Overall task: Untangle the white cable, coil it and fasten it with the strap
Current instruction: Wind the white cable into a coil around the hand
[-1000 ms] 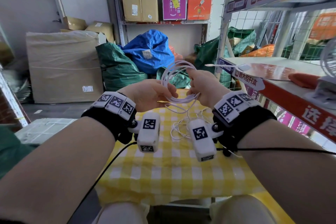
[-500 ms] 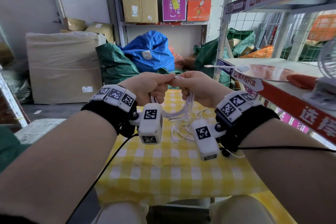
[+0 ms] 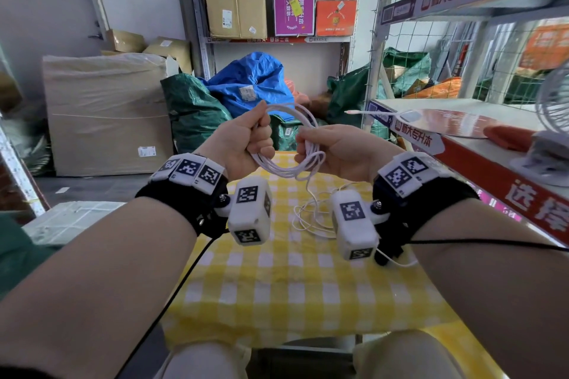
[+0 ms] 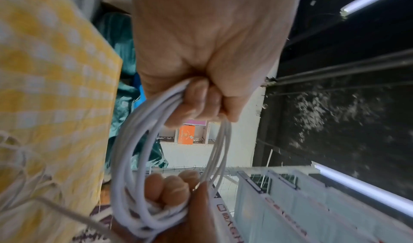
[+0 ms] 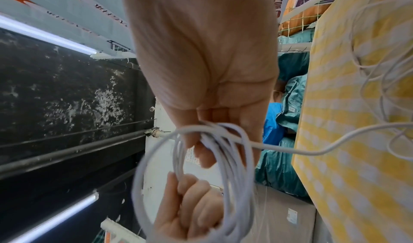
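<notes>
The white cable (image 3: 292,168) is wound into a loop of several turns, held in the air above the yellow checked table (image 3: 292,286). My left hand (image 3: 246,138) grips the loop's left side in a fist. My right hand (image 3: 335,148) grips the right side, fingers curled round the strands. In the left wrist view the coil (image 4: 134,149) runs from my left hand (image 4: 201,100) down to the other hand's fingers (image 4: 172,186). In the right wrist view my right hand (image 5: 212,137) holds the coil (image 5: 234,176). A loose tail (image 3: 311,212) trails down onto the table. I see no strap.
A red-edged metal shelf (image 3: 462,144) juts in at the right, carrying a small fan (image 3: 551,132) and a white connector lead (image 3: 369,113). Blue and green sacks (image 3: 246,86), a big wrapped box (image 3: 104,114) and shelves of cartons stand behind the table.
The hands drew together with the loop hanging below them, then parted again; the loop now stands up between them and the left hand has turned upward.
</notes>
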Demonstrator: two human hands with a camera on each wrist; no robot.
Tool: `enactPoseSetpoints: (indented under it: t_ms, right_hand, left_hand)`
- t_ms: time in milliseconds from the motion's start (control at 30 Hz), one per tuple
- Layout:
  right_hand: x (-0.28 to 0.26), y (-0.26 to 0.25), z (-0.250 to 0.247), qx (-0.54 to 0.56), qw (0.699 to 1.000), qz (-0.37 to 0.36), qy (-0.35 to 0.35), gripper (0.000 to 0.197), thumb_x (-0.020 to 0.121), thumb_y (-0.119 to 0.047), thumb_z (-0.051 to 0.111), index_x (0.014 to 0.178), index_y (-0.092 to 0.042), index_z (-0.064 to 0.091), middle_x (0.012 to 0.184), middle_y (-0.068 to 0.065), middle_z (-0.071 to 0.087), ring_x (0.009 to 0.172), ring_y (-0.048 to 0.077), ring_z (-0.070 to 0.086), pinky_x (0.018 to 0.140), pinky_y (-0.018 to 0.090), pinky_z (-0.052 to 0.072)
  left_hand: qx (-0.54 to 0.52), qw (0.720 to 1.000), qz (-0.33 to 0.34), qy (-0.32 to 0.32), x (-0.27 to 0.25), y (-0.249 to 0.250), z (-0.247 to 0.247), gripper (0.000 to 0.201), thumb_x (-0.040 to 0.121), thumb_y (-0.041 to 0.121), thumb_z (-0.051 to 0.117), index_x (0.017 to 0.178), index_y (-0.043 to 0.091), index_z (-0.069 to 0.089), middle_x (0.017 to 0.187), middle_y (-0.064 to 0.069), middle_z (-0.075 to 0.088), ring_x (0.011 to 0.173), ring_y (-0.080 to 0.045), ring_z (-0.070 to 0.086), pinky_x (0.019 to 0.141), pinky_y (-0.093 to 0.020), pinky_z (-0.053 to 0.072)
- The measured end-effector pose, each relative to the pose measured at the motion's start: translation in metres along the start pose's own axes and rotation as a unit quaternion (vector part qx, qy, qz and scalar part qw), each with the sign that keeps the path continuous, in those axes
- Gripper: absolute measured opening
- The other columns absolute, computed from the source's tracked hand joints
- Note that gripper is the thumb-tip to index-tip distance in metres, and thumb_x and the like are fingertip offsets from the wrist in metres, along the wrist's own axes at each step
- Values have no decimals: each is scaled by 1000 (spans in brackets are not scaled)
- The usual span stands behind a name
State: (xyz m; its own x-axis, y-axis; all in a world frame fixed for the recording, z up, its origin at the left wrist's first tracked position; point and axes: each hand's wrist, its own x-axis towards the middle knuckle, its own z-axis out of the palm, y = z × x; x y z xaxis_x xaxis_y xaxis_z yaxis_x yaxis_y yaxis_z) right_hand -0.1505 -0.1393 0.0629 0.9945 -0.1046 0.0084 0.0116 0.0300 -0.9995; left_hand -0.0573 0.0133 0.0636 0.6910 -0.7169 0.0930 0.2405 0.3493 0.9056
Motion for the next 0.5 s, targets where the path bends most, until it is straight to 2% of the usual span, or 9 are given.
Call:
enactPoseSetpoints:
  t_ms: [133,167,233,267,300,333,400,467,500]
  right_hand:
    - [1,2,4,-48,999,-2,4,19,98,-14,48,82,-6,57,66,6,63,59,14,64,59,24,56]
    - [3,4,6,-72,997,-5,26,20,97,-13,49,81,-5,56,67,9,63,56,14,64,56,24,57]
    - [9,9,9,-128,989,-16,72,19,96,-11,50,80,-4,56,70,13,62,52,15,65,55,27,58]
    - [12,10,10,-158,983,-20,94,17,94,-10,51,80,-3,56,70,14,61,54,16,65,59,30,59]
    - [14,12,11,-186,976,-25,114,16,93,-10,51,80,-2,57,71,15,62,57,19,65,64,34,60]
    - [16,13,11,-212,968,-30,131,15,92,-9,52,81,-1,58,71,15,62,60,21,65,69,39,60]
    - [18,13,14,-266,950,-51,154,18,91,-12,53,83,2,61,72,16,64,64,25,66,74,45,59]
    - [18,11,22,-357,915,-92,161,27,91,-18,54,82,5,63,77,20,67,68,28,64,73,43,55]
    - [18,11,26,-403,894,-119,156,27,89,-20,54,83,5,64,80,21,67,71,29,61,72,41,52]
  left_hand:
    - [137,985,0,109,2,-1,1,33,99,34,42,76,11,48,51,3,35,43,-11,32,49,-22,36]
    - [226,962,17,152,2,-1,2,26,97,32,48,85,10,51,62,0,42,53,-13,39,54,-24,37]
    - [412,878,72,234,3,0,1,24,89,29,61,100,11,51,80,0,47,68,-13,44,57,-23,38]
    - [464,841,111,256,3,2,2,25,85,28,65,98,11,52,82,1,47,69,-13,45,57,-23,37]
    - [487,826,137,246,3,3,3,22,84,28,66,92,10,56,78,1,50,67,-14,46,56,-24,38]
    - [496,830,138,214,4,5,5,21,84,29,65,84,8,61,71,-1,52,62,-16,46,56,-25,39]
    - [480,866,57,129,1,1,12,33,89,35,58,82,4,65,68,-7,57,59,-18,49,58,-26,43]
    - [411,909,-20,65,-3,-7,20,35,92,36,53,88,3,63,74,-10,58,66,-20,54,67,-28,47]
    - [366,929,-20,49,-3,-11,24,31,94,32,51,84,5,61,73,-10,56,65,-19,56,69,-29,48]
